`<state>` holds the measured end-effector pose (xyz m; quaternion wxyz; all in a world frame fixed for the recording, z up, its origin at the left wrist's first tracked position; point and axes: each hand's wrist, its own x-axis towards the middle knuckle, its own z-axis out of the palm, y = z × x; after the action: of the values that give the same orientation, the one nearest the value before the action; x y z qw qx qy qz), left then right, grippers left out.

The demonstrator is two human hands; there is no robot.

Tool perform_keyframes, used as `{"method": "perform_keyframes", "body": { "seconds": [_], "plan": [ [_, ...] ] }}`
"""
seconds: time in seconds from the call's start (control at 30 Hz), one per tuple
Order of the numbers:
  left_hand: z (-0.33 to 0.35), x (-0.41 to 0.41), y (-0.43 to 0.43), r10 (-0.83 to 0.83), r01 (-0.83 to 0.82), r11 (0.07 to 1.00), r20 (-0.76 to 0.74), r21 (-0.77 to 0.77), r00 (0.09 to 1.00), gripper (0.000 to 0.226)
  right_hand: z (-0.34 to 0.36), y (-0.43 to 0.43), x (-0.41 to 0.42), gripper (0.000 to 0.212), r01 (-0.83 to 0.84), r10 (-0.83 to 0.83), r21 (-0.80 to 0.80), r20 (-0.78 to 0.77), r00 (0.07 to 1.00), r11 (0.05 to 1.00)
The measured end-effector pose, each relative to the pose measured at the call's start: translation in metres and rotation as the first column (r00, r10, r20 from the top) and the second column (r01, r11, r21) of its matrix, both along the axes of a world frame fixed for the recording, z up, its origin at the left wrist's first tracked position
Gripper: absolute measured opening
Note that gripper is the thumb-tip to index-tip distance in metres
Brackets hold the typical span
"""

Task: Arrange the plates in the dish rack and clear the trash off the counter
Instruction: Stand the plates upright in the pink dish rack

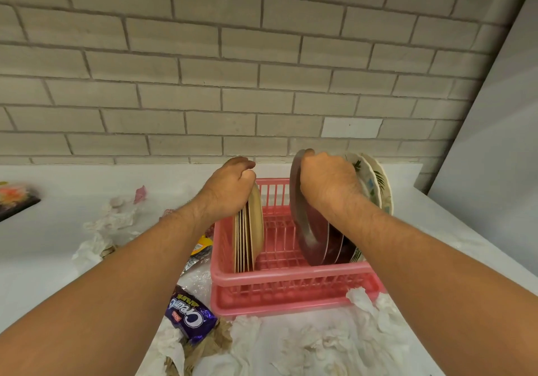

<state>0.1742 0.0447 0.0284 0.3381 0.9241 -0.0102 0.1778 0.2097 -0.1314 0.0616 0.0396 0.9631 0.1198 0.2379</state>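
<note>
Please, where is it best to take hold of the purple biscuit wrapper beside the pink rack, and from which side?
Probably pinch the purple biscuit wrapper at its near, crumpled end, coming down from above and from the front. It lies flat on the tissues, and the pink dish rack stands close against its right side.

My dish rack (291, 276) sits on the counter (43, 259); plates (253, 230) stand inside, tissues (320, 343) before it, snack wrapper (189, 317) at its left.

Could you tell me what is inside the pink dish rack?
On edge: tan plates at left under the left hand, maroon plates under the right hand, floral plates rightmost. The hands cover the plates' top edges.
</note>
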Motion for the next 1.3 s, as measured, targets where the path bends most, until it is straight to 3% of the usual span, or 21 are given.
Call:
{"method": "perform_keyframes", "body": {
  "seconds": [0.23,0.5,0.8,0.97,1.1,1.17,1.3],
  "plan": [
    [-0.001,0.000,-0.001,0.003,-0.003,1.000,0.003,-0.014,1.000,0.046,-0.012,-0.003,-0.004,0.041,-0.072,0.077,0.068,-0.078,0.994,0.995],
    [-0.004,0.004,-0.001,0.002,-0.002,1.000,0.004,-0.017,1.000,0.045,0.010,-0.021,-0.013,0.016,-0.043,0.042,-0.007,-0.158,0.987,0.999],
    [-0.006,0.005,0.000,0.003,-0.003,1.000,0.012,-0.025,1.000,0.046,0.016,-0.023,-0.025,0.018,-0.049,0.041,-0.052,-0.154,0.987,0.997],
    [-0.007,0.004,0.002,-0.006,0.007,0.999,0.012,-0.052,1.000,0.046,0.026,-0.026,-0.027,0.020,-0.055,0.053,-0.068,-0.022,0.998,0.996],
    [-0.007,0.003,0.001,0.005,-0.003,0.997,0.016,-0.079,1.000,0.049,0.018,-0.010,-0.042,0.033,-0.250,0.251,0.109,0.001,0.968,0.962],
    [-0.006,0.003,0.000,0.016,-0.013,0.997,0.027,-0.076,1.000,0.049,0.006,0.004,-0.052,0.036,-0.337,0.383,0.308,-0.102,0.918,0.890],
    [-0.007,0.003,0.001,0.019,-0.018,0.999,0.035,-0.038,0.999,0.044,-0.020,0.021,-0.061,0.031,-0.304,0.529,0.570,-0.281,0.801,0.763]
  ]
}}
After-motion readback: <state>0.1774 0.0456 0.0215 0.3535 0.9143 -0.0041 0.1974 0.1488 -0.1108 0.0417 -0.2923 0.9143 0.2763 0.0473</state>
